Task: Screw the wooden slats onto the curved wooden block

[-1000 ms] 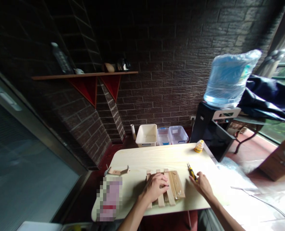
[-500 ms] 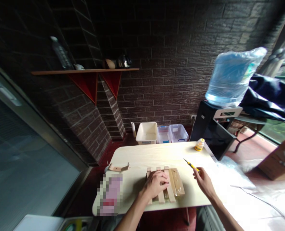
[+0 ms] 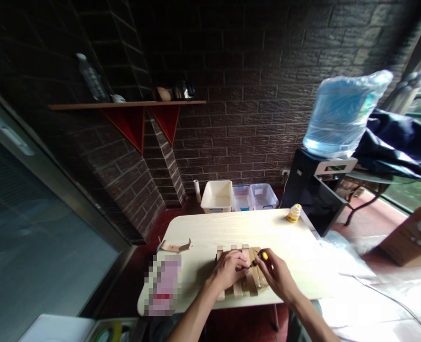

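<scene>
Head view: Grips yellow-and-black screwdriver by handle in pinched fingers of right hand, pointing tip toward eight o'clock, near left hand. Rests left hand on wooden slats over cardboard box, between five and six o'clock; cannot tell left grip, pinching or loose.

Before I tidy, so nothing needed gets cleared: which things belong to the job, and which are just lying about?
In the job:
yellow-black screwdriver, in right hand
wooden slats, under left hand
cardboard box beneath

Apparently lying about:
yellow-based container
cream tub
water dispenser
</scene>
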### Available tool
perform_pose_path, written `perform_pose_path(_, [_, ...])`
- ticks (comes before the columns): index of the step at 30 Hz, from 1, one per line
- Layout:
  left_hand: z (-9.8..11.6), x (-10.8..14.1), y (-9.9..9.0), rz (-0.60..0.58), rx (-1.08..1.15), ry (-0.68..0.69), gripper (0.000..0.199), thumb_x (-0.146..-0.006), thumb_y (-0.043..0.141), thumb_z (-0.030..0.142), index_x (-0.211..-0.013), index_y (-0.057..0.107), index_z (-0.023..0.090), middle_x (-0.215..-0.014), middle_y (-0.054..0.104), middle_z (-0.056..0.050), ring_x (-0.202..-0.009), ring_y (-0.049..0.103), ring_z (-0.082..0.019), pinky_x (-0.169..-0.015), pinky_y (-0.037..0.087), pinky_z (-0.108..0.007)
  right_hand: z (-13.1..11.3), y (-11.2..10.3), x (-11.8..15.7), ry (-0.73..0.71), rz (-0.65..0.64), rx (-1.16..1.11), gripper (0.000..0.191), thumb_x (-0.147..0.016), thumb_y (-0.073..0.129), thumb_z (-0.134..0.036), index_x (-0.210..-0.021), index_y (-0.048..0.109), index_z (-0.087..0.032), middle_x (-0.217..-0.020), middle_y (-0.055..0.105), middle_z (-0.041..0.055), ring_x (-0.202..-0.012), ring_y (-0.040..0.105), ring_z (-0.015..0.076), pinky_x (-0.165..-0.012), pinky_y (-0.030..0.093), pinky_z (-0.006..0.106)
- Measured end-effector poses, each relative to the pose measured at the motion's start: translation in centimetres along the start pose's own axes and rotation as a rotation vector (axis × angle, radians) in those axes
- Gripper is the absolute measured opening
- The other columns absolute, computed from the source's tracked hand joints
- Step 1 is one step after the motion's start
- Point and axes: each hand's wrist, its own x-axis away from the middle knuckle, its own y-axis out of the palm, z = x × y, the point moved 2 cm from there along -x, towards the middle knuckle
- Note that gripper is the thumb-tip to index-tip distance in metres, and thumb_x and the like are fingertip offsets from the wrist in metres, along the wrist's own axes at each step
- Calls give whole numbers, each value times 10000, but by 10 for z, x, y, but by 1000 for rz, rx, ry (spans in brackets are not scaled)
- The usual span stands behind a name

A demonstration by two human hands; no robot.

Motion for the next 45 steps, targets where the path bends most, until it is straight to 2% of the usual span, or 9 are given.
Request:
perform_pose_path(7, [2,0,-1,8,15,-19,74,-797,691,205,-861,725,214,-1029,687,-37,-1017,609,-193,-928,477,-343,-7,-1,-6,-31,-35,57,236,-948,470,-439,-948,513,-207,-666,512,-34,-571,427,114,-542,374,220])
perform_pose_path(17, [7,-1,-5,20,48,-32,122,-769,682,137,-865,701,209,-1015,689,-26,-1005,611,-183,-902,482,-309,-8,-4,-12,-44,-117,107,234,-951,460,-434,-932,520,-209,-665,529,-27,-577,452,118,-560,397,227])
perform_pose_path(33, [-3,-1,0,24,3,-17,83,-818,667,256,-853,740,240,-1003,692,-30,-992,610,-190,-904,473,-317,-12,-3,-14,-71,-197,135,199,-951,458,-405,-973,524,-218,-764,603,15,-640,533,147,-619,438,260])
perform_pose_path(45, [-5,-1,2,22,27,7,82,-823,673,241,-869,741,236,-1039,692,-33,-1008,609,-185,-931,461,-332,-10,-4,-7,-59,-207,140,205,-942,485,-418,-955,551,-225,-760,608,12,-645,551,147,-619,453,257])
